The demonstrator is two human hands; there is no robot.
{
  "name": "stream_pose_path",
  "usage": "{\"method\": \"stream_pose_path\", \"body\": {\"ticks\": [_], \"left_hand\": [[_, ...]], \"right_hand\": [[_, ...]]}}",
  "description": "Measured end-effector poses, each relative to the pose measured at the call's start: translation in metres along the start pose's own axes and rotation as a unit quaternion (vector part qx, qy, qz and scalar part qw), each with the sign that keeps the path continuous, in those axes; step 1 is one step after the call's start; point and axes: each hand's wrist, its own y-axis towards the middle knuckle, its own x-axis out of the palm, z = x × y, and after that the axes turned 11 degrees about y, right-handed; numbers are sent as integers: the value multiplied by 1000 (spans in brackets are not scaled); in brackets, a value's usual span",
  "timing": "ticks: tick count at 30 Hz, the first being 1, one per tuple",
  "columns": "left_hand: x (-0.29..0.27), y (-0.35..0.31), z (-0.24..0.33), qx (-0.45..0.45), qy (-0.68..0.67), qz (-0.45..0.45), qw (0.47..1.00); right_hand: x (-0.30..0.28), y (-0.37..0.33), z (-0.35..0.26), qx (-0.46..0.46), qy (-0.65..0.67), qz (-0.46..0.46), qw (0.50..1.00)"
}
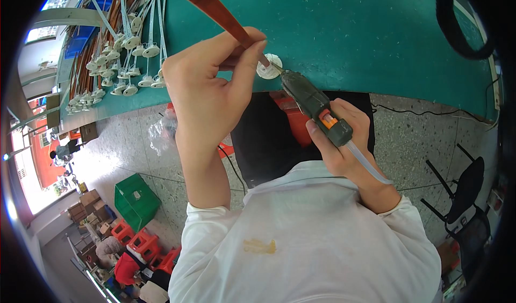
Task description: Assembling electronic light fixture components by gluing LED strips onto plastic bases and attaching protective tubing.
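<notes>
My left hand [207, 82] pinches a flat reddish-brown stick [207, 2] between thumb and fingers. The stick slants down to a small white round base [268, 72] near the front edge of the green table, and its lower end meets that base. A dark green glue gun [303, 93] is gripped in my right hand [352, 144], with a clear glue stick [368, 163] trailing from its back. Its nozzle points at the spot where stick and base meet; whether the tip touches cannot be made out.
Many white and brown sticks with white round bases [130, 42] lie at the table's left. A black cable [430, 112] runs along the right. On the floor stand a green bin [137, 201], red stools [144, 244] and a black chair [465, 195]. People [126, 265] sit at lower left.
</notes>
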Motion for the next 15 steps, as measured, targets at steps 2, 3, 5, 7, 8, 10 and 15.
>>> {"method": "stream_pose_path", "body": {"ticks": [2, 3, 5, 7, 8, 10, 15], "left_hand": [[0, 1, 0, 2, 1, -2, 1000], [0, 0, -2, 3, 2, 1, 1000], [0, 0, -3, 5, 3, 5, 1000], [0, 2, -2, 8, -8, 1, 1000], [-1, 3, -1, 12, -8, 2, 1000], [-6, 5, 3, 6, 27, -26, 999], [-11, 9, 9, 140, 103, 2, 985]], "right_hand": [[0, 0, 1, -7, -2, -8, 1000], [0, 1, -1, -7, -1, -9, 1000], [-1, 3, -9, 29, -9, -19, 999], [-3, 3, -11, 29, -23, -34, 999], [-4, 4, -13, 30, -36, -49, 998], [-4, 5, -17, 36, -23, -46, 998], [-22, 24, -15, 146, 89, -98, 980]]}}
